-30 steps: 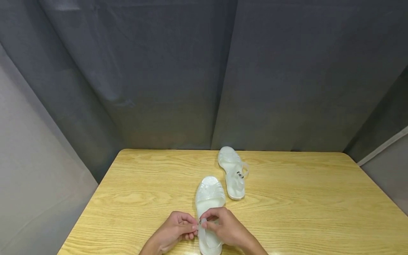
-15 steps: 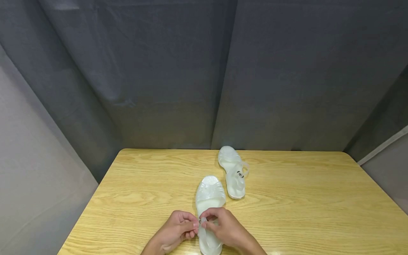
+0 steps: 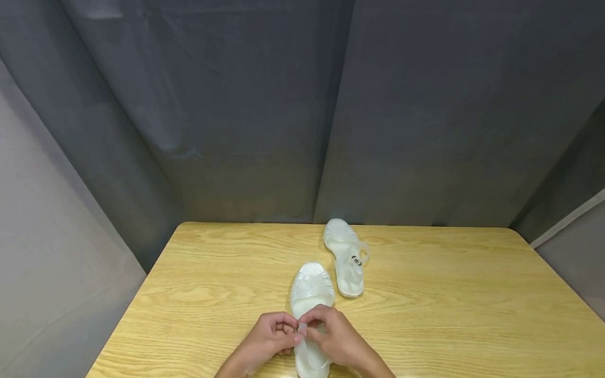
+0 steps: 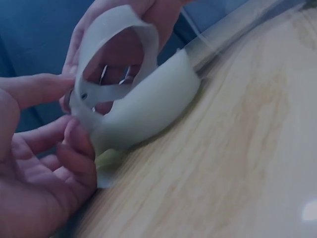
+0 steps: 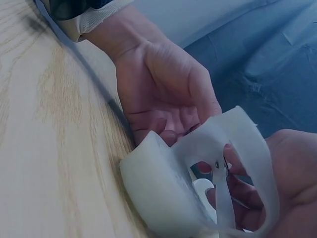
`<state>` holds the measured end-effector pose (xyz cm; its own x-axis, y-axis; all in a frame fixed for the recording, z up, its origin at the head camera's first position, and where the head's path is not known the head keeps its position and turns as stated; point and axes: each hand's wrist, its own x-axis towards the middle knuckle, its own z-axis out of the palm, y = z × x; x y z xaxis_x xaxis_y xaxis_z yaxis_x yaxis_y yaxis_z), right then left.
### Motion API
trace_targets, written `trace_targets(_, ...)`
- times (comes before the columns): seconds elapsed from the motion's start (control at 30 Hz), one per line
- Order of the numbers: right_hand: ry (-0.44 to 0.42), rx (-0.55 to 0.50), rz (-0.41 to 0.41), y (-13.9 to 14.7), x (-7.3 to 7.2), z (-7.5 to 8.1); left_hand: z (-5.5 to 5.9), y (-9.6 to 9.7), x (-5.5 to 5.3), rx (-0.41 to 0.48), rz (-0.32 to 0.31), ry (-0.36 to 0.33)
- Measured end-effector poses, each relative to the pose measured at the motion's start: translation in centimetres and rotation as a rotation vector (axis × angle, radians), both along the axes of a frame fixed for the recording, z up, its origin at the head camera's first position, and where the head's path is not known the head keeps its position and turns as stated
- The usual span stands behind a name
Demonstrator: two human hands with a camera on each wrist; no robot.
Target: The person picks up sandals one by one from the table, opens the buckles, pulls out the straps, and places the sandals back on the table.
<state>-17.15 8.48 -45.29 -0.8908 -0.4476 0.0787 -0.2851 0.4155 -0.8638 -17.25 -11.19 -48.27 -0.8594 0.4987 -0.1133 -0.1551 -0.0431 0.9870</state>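
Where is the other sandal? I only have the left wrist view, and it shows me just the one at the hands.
Observer: In the head view, the far sandal lies farther back on the table, to the right of the near sandal at the hands.

Operator: Got it. Which way does its toe point?

Observer: Its toe end points away from the person, toward the dark curtain behind the table.
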Motion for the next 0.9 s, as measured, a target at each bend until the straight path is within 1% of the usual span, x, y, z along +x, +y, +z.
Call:
trace_targets(0.07, 0.028, 0.009, -0.015, -0.02, 0.00, -0.03, 0.02, 0.29, 0.11, -0.011, 0.019, 0.004)
trace_targets(0.17, 0.032, 0.000, -0.018, -0.05, 0.01, -0.05, 0.05, 0.56, 0.23, -0.002, 0.033, -0.007)
trace_targets(0.27, 0.032, -0.012, -0.019, -0.10, 0.01, -0.08, 0.05, 0.62, 0.25, 0.019, 0.028, -0.015)
trace_targets(0.47, 0.036, -0.011, -0.035, -0.23, -0.01, -0.20, -0.11, 0.65, 0.20, 0.033, 0.015, -0.001)
trace_targets(0.7, 0.013, 0.027, -0.091, -0.52, 0.05, -0.27, -0.34, 0.68, 0.19, 0.030, 0.015, 0.014)
trace_targets(0.9, 0.050, 0.019, -0.134, -0.78, 0.19, -0.26, -0.37, 0.75, 0.20, 0.024, 0.013, 0.029)
